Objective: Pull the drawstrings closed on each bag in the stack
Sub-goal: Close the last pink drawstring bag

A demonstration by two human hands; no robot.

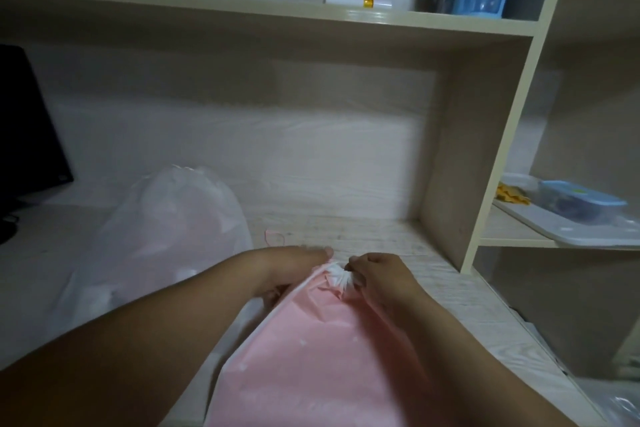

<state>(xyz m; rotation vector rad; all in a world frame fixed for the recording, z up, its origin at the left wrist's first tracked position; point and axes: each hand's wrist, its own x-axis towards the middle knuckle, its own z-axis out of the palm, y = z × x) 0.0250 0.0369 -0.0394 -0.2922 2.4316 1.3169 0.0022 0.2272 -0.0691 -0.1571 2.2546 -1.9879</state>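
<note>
A pink drawstring bag (311, 350) lies on the desk in front of me, its white top hem (337, 276) bunched tight into gathers. My right hand (377, 276) pinches the gathered hem from the right. My left hand (291, 265) lies on the bag's left top corner, with its fingers reaching toward the gathers; what they hold is hidden. A thin pink drawstring loop (275, 236) lies on the desk just beyond my left hand. Further left sits a pale translucent bag (166, 229), its top drawn in.
The wooden desk (374, 236) runs under a shelf unit (263, 15), with an upright panel (474, 149) close on the right. A black monitor (27, 135) stands at the far left. On the right shelf rests a tray (588, 229) holding a blue-lidded box (581, 199).
</note>
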